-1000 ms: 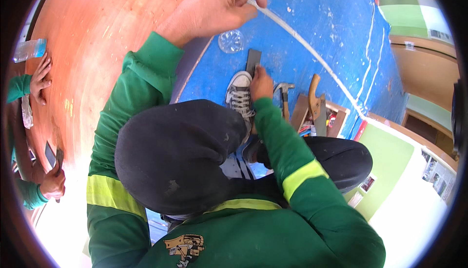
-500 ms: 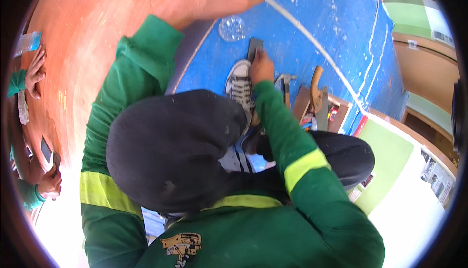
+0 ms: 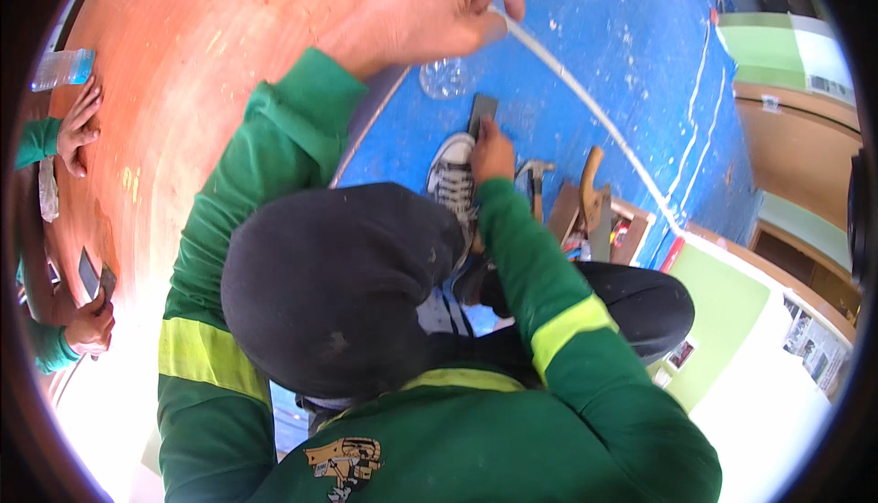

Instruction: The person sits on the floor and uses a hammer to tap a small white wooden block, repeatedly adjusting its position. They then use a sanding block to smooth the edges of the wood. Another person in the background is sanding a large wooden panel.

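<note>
My left hand (image 3: 437, 11) is raised at the top, fingers closed in a pinch at the end of a long thin white strip (image 3: 581, 93). The strip curves down right toward the green wall. My right hand (image 3: 495, 154), lower down beside my sneaker (image 3: 452, 174), grips a dark grey flat rectangular piece (image 3: 482, 113) that juts out past the fingers. A hammer (image 3: 536, 174) is just right of that hand. Beyond it, a handsaw (image 3: 594, 194) with a wooden handle stands in a wooden toolbox (image 3: 629, 245). My bent knee hides part of the floor.
A brown wooden panel (image 3: 219, 64) fills the left. Another person's hands (image 3: 80, 133) are at its far left edge, one with a dark flat tool, near a plastic bottle (image 3: 62, 69). A clear round plastic container (image 3: 445, 80) stands on the paint-marked blue floor (image 3: 622, 37).
The whole view has shifted slightly, with most things lower in the picture. My left hand has moved a little right with the strip. My right hand keeps its hold by the shoe.
</note>
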